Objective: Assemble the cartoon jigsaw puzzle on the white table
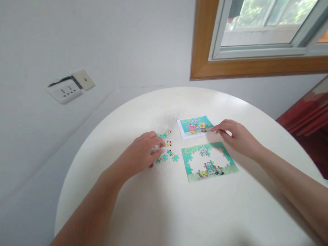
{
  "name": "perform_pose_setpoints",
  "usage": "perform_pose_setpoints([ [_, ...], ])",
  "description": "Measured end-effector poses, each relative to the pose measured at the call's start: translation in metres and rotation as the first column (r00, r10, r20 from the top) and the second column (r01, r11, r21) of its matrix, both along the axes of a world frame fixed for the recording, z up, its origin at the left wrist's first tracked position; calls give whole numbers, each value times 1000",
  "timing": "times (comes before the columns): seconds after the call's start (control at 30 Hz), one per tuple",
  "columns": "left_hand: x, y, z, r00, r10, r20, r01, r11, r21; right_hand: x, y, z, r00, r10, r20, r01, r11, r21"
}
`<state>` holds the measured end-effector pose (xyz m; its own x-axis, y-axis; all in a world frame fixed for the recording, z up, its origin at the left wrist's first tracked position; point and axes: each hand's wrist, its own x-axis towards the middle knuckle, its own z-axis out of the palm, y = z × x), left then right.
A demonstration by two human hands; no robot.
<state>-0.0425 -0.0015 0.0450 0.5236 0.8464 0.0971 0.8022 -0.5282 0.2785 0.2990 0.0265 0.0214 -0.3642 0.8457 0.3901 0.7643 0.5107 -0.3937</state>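
My left hand is low over a scatter of loose jigsaw pieces, its thumb and fingertips a little apart; some pieces are partly hidden beneath it. Just off its fingertips lies a red and yellow piece. A partly assembled jigsaw puzzle shows a joined teal border, a grey-green cartoon head at the top, figures along the bottom and a gap in the middle. Behind it is a printed cartoon picture on white paper. My right hand has its fingers stretched toward the picture's right corner, the fingertips at its edge, holding nothing visible.
The round white table stands against a pale wall. A socket plate is on the wall at left, and a wood-framed window is at upper right. Red cloth hangs beyond the table's right side.
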Motion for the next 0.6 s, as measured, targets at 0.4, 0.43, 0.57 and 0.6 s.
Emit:
perform_pose_setpoints([
  [0.4, -5, 5, -4, 999, -18, 32, 18, 1000, -4, -1, -1, 2, 1000, -4, -7, 4, 1000, 0],
  [0.43, -4, 5, -4, 999, -15, 31, 15, 1000, -6, -1, -1, 3, 1000, -7, -9, 7, 1000, 1],
  [0.57, -6, 6, -4, 999, -26, 33, 26, 1000, -4, -1, -1, 3, 1000, -10, -9, 10, 1000, -4],
  [0.6, -7, 7, -5, 999, -31, 36, 30, 1000, 3, -1, -1, 2, 1000, -11, -8, 11, 1000, -3],
])
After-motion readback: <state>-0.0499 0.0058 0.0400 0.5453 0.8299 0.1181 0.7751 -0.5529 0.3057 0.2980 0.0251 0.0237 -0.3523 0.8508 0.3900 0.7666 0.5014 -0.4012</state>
